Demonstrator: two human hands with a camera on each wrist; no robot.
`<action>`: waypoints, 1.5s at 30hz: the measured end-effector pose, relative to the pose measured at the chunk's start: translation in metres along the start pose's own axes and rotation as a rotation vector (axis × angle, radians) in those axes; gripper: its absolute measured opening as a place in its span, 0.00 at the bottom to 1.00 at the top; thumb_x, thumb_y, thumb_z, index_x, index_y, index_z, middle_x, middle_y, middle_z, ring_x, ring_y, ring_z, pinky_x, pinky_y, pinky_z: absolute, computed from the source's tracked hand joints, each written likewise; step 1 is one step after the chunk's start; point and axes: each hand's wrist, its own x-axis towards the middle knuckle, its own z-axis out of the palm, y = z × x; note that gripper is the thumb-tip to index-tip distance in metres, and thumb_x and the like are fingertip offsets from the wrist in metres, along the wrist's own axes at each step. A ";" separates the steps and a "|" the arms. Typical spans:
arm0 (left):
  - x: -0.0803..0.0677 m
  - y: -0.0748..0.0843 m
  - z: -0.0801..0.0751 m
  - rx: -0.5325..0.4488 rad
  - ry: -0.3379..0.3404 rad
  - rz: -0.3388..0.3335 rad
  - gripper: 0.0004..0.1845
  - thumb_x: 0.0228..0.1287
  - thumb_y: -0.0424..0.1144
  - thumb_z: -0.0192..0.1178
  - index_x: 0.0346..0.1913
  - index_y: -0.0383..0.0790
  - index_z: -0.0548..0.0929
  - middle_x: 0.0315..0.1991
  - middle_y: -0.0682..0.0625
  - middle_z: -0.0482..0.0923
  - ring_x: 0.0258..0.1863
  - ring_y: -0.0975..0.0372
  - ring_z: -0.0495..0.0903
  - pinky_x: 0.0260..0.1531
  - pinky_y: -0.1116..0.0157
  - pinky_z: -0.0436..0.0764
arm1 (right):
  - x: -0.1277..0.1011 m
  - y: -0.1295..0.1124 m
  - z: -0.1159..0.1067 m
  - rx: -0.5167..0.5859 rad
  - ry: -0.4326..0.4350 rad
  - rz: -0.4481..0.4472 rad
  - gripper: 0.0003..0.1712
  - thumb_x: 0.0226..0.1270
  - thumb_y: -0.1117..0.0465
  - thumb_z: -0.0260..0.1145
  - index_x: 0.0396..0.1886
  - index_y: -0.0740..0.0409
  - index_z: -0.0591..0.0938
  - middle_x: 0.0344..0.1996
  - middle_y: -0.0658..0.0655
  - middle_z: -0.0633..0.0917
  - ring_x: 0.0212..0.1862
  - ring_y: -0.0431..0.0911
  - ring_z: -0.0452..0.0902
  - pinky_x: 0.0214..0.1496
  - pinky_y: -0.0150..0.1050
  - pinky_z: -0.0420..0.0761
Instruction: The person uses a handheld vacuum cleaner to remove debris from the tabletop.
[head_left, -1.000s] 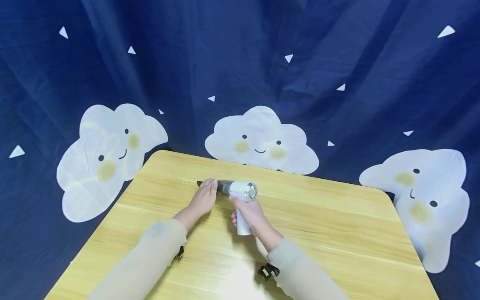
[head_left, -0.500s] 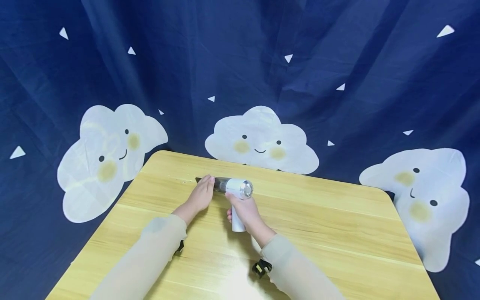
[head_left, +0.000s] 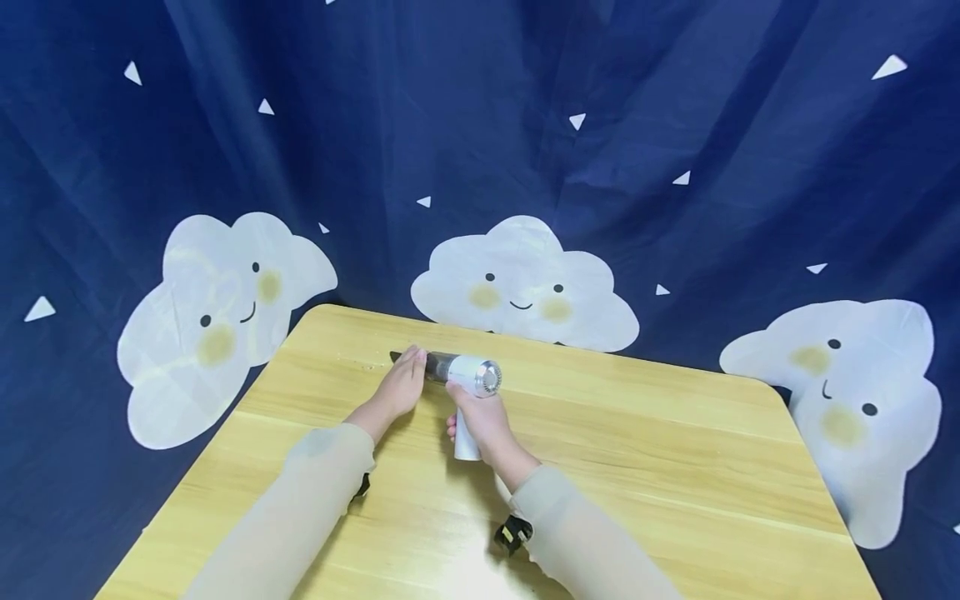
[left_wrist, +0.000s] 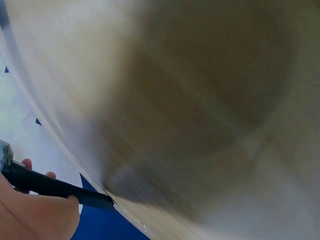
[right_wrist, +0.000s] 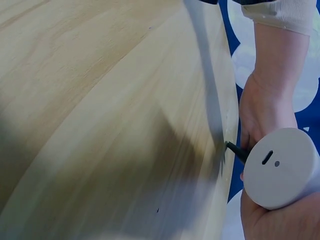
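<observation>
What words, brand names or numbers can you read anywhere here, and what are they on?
None: no readable text in any view.
Handheld vacuum: no legible brand or label; the handle's end shows only a slot and a dot.
Backdrop: only cloud faces and triangles.
Table: bare wood grain.

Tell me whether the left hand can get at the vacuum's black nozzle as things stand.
Yes, it seems so: the left hand already rests on the black nozzle, with only bare table around it, while the right hand grips the handle.

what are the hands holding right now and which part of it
A handheld vacuum: the right hand grips its white handle, and the left hand holds the dark nozzle at the front.
</observation>
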 end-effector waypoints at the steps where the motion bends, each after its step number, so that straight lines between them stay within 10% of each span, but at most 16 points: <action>1: 0.001 0.000 0.000 -0.001 0.000 -0.001 0.42 0.80 0.59 0.16 0.74 0.27 0.61 0.77 0.33 0.50 0.78 0.44 0.46 0.76 0.48 0.46 | 0.000 0.000 0.001 0.000 0.003 0.001 0.25 0.66 0.47 0.70 0.48 0.63 0.78 0.18 0.56 0.81 0.17 0.43 0.78 0.24 0.41 0.85; 45: 0.027 0.007 0.015 -0.084 -0.037 0.059 0.35 0.83 0.53 0.20 0.75 0.32 0.61 0.78 0.40 0.53 0.79 0.48 0.45 0.77 0.50 0.45 | -0.002 0.009 0.008 0.047 0.193 -0.035 0.26 0.63 0.46 0.73 0.47 0.63 0.79 0.24 0.63 0.84 0.17 0.44 0.77 0.23 0.38 0.83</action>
